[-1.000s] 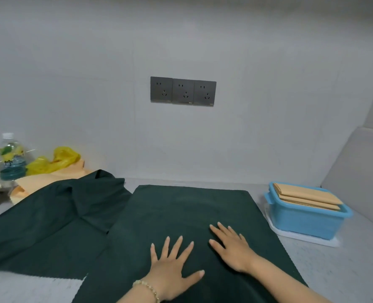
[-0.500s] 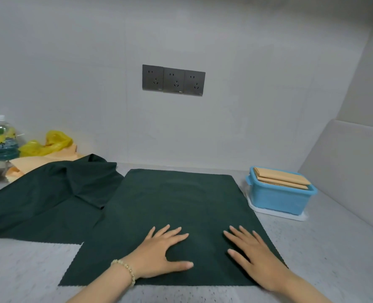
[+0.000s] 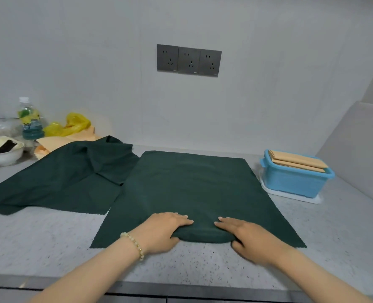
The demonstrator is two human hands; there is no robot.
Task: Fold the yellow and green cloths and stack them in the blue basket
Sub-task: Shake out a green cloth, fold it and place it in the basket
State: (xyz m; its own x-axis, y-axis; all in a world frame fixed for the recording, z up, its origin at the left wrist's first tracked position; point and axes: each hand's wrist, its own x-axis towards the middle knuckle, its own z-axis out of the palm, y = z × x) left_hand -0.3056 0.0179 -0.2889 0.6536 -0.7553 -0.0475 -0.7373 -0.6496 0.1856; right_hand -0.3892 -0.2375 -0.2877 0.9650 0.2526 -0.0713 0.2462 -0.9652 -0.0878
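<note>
grey speckled stone makes the worktop (image 3: 39,237) that carries everything. largest on it is the green cloth (image 3: 192,184), spread flat at the middle from near the back wall almost to the front edge, smoothed out, i judge, so a fold can run straight. a second green cloth (image 3: 61,178) lies rumpled toward the left edge, touching the flat one's left side and apparently waiting its turn. behind it, at the back left, an unfolded yellow cloth (image 3: 48,143) shows only in part.

the blue basket (image 3: 294,182) stands on a white tray (image 3: 290,196) near the back right corner, just beside the spread cloth, handy for stacking. in it lie folded yellow cloths (image 3: 297,161), stacked flat and rising a little above the rim. no green one is in it yet.

the left hand (image 3: 163,230) and right hand (image 3: 249,237) sit close together at the cloth's near hem, each clamped on it with fingers on top and thumb tucked beneath. the hem bulges up between them, a grip suited to carrying that edge toward the far side. a bowl (image 3: 4,155) and a bottle (image 3: 29,119) stand at the far left.
</note>
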